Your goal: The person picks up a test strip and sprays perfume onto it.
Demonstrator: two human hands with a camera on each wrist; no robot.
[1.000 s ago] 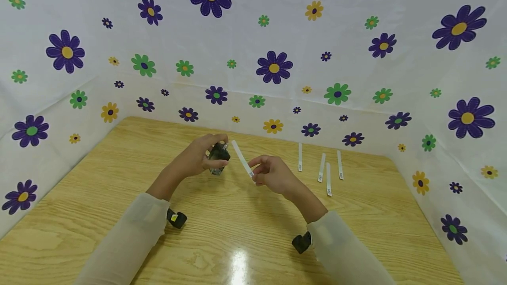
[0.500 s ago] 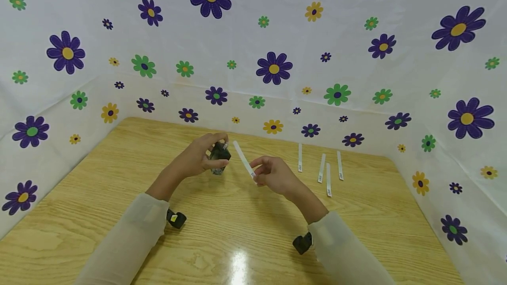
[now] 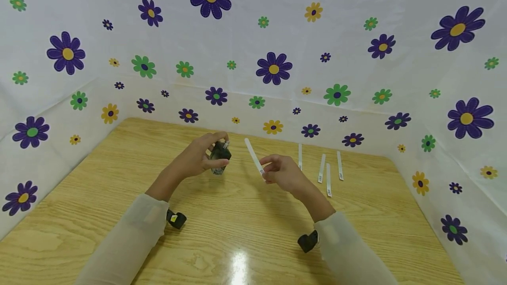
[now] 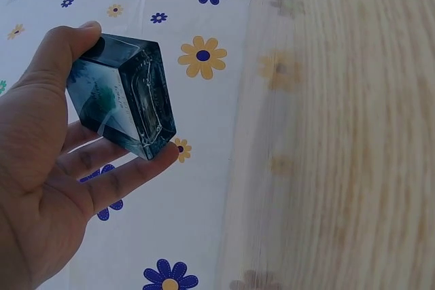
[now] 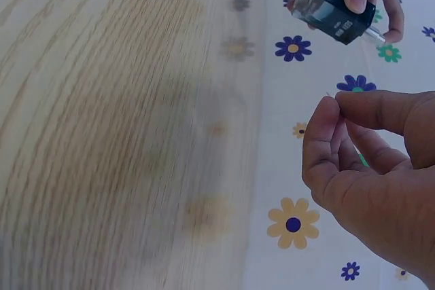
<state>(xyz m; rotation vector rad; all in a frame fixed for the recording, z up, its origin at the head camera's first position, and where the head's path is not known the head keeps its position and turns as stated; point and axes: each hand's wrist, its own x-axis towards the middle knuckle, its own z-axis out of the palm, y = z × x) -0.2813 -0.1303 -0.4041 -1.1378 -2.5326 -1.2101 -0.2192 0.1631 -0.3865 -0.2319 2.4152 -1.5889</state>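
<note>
My left hand [image 3: 192, 159] grips a dark glass perfume bottle [image 3: 220, 153], thumb on one side and a finger up at the clear spray nozzle. Its thick glass base [image 4: 155, 103] shows in the left wrist view, so the bottle is off the table. To the right of it, my right hand [image 3: 283, 174] pinches a white paper test strip [image 3: 253, 155] by its printed lower end. The strip slants up toward the left, apart from the bottle. From the right wrist, thumb and fingertip meet, and the strip is seen almost edge-on.
Several more white test strips [image 3: 328, 179] lie spread on the right part of the wooden table [image 3: 237, 223]. A white cloth [image 3: 237, 34] with printed flowers rises along the back and both sides. Each wrist carries a small black camera [image 3: 176, 219].
My right hand has drawn the test strip to the right, widening the gap to the bottle. The left hand and the perfume bottle have hardly moved.
</note>
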